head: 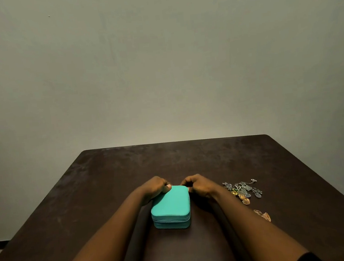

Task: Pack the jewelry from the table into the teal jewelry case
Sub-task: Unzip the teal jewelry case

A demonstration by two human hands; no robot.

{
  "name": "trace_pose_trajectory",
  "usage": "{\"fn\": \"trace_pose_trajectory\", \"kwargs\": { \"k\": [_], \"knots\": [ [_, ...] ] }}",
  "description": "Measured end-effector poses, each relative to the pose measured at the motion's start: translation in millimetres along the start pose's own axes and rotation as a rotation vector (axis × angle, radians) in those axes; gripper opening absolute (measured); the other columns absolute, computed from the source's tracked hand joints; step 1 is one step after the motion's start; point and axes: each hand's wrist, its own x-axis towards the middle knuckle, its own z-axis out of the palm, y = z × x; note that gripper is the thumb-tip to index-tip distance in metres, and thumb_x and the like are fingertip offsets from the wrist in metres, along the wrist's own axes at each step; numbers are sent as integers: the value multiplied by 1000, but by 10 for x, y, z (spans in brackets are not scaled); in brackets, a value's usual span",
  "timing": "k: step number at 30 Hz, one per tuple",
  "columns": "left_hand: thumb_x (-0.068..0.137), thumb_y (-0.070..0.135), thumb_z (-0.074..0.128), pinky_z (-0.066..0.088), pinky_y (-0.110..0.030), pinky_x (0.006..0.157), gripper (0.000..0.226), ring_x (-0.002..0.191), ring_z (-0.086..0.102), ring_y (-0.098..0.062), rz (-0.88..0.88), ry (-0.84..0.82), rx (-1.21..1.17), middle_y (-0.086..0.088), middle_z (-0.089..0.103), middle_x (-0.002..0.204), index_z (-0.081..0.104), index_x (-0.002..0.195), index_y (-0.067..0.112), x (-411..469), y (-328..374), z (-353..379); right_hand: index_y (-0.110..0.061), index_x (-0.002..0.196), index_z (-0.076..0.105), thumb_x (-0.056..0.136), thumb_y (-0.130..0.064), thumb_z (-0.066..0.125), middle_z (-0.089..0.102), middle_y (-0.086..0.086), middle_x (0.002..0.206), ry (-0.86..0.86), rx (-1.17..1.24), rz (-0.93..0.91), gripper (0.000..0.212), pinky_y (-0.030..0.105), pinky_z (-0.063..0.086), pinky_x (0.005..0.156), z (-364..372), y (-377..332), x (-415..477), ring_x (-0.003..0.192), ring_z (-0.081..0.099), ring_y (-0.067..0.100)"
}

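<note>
The teal jewelry case (171, 207) lies shut on the dark table, its zip line running round the near side. My left hand (154, 187) grips the case's far left corner, thumb on the lid. My right hand (196, 185) is at the far right corner with its fingers curled at the case's edge; what they pinch is hidden. A tangle of silver-grey and gold jewelry (243, 189) lies to the right of my right wrist. A pair of gold leaf-shaped earrings (263, 214) lies nearer, beside my right forearm.
The dark brown table (112, 174) ends at a plain grey-green wall. Its far edge and rounded corners are in view. Both of my forearms stretch across the near half of the table.
</note>
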Motion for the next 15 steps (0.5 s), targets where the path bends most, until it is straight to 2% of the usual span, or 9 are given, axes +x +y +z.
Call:
{"fn": "trace_pose_trajectory", "kwargs": {
  "k": [3,5,7,10,12,13,15],
  "knots": [
    [95,8,44,46,-38,86,24,94,57,-28,29,26,-42,-20,62,103,63,103,-4,-24,-20,24,5,105,65,91,4,48,64,9,88,10,-67,18,22,31,46,78,4,-13,1,83,57,18],
    [95,7,44,48,-39,90,26,101,60,-30,48,46,-91,-20,63,110,63,109,-4,-34,-41,48,3,105,67,90,4,49,67,15,95,-4,-149,29,24,30,46,76,-1,-38,4,85,57,18],
    [96,8,44,46,-36,92,27,103,59,-25,93,72,-58,-15,63,117,63,115,3,-47,-37,77,3,103,67,88,5,49,64,16,93,-12,-217,29,24,30,44,73,-7,-79,-7,83,55,20],
    [97,11,41,37,-28,99,33,120,49,-20,247,221,294,-3,55,132,57,125,14,-40,-46,129,-6,85,66,84,10,48,59,10,82,-22,-275,14,24,25,42,66,6,-114,-13,77,52,18],
    [96,12,39,32,-30,107,38,128,41,-18,364,315,539,0,49,139,52,131,21,-51,-70,196,-14,67,55,83,10,47,55,3,71,5,-298,8,30,24,40,63,19,-96,-12,70,51,14],
    [97,19,39,28,-32,111,38,132,37,-17,394,321,603,2,46,142,48,134,23,-66,-100,213,-17,63,50,84,6,47,53,1,69,22,-311,-4,31,25,39,65,35,-82,-6,71,50,15],
    [96,43,36,18,-37,116,46,139,27,-17,411,256,659,4,36,148,39,140,29,-109,-165,208,-19,65,47,88,-4,48,53,2,78,43,-359,-34,28,25,35,70,65,-72,1,80,50,17]
  ]
}}
